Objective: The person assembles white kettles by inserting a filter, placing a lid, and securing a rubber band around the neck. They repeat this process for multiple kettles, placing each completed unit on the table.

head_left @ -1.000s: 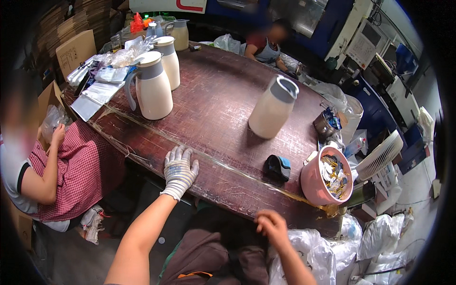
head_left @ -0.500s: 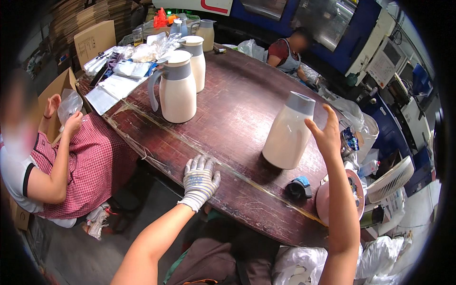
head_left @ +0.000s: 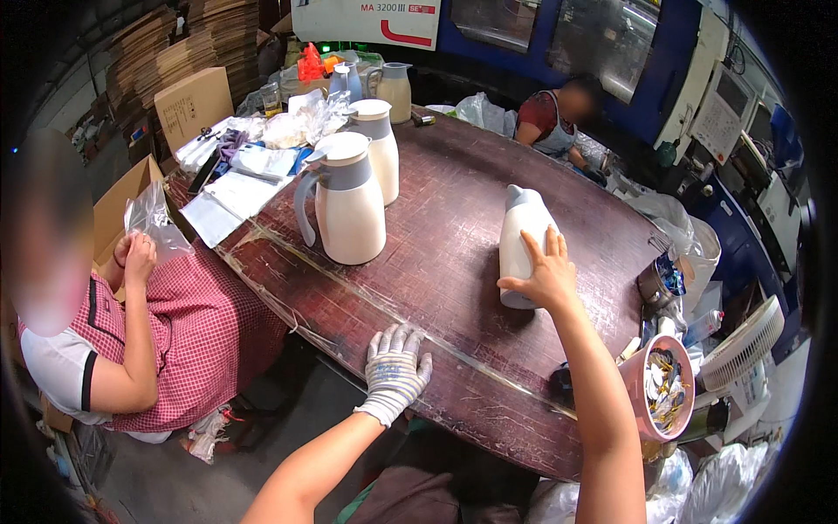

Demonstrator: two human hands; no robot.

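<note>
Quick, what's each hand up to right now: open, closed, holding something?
Left hand: gloved, open, resting on the table.
Right hand: fingers spread against the cream jug; whether it grips cannot be told.

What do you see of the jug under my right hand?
The jug has a smooth, plastic-looking cream body, narrowing to a grey collar with a spout. No handle shows. It's on the dark red tabletop, collar away from you; any tilt is hard to judge. Your right hand appears to touch it, fingers spread.

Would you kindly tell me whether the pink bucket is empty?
Not empty: inside the pink bucket, a jumble of white, dark and yellowish pieces shows.
</note>
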